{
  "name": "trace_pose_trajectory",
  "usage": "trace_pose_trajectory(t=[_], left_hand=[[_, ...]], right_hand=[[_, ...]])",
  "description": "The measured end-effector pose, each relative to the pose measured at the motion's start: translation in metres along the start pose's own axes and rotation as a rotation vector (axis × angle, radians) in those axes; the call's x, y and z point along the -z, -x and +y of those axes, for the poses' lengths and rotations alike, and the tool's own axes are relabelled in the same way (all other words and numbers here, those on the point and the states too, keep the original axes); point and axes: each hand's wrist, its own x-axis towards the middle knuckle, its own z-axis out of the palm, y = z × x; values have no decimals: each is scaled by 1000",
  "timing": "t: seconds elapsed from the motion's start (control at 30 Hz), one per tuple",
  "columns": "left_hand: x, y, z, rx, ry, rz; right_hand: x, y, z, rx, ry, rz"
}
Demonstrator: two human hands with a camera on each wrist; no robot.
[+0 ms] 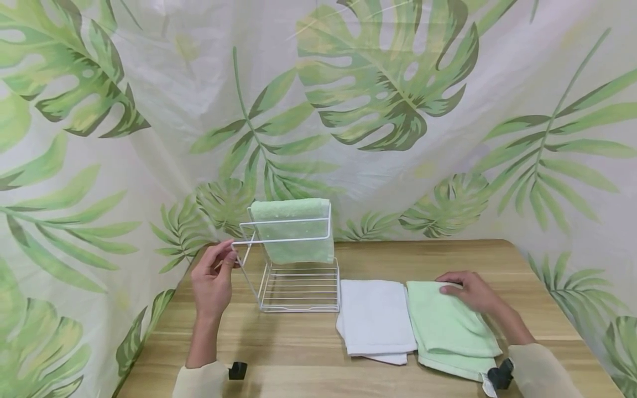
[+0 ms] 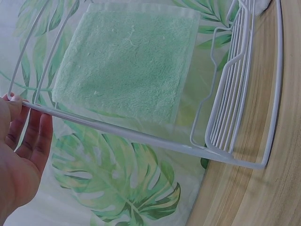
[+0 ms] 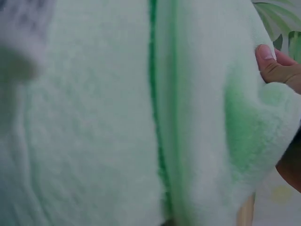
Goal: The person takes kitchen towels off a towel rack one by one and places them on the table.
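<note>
At the upper left corner of a white wire rack point(image 1: 298, 307), my left hand point(image 1: 213, 284) grips the frame; the left wrist view shows its thumb and fingertips around the white bar point(image 2: 136, 137). A light green towel point(image 1: 293, 251) hangs folded over the rack's rear top bar. On the right, my right hand point(image 1: 473, 293) pinches the far edge of a second light green towel point(image 1: 448, 326), which lies on the table. In the right wrist view, the thumb of the hand point(image 3: 277, 70) presses on this towel point(image 3: 103, 117), whose cloth bulges near it.
A folded white towel point(image 1: 375, 315) lies between the rack and the second green towel, touching or nearly touching both. The wooden table point(image 1: 293, 354) meets a leaf-patterned cloth backdrop point(image 1: 373, 182) behind it. A black wrist mount point(image 1: 238, 370) shows by the left sleeve.
</note>
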Motion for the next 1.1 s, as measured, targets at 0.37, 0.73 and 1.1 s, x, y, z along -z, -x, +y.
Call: trace_pose_trajectory(t=[0.37, 0.73, 1.1], left_hand=[[0, 1, -2, 0, -30, 1], [0, 1, -1, -2, -32, -7], [0, 1, 0, -7, 0, -4]], right_hand=[[-12, -1, 13, -53, -22, 9], [-12, -1, 12, -54, -5, 12], [-3, -22, -18, 4, 42, 9]])
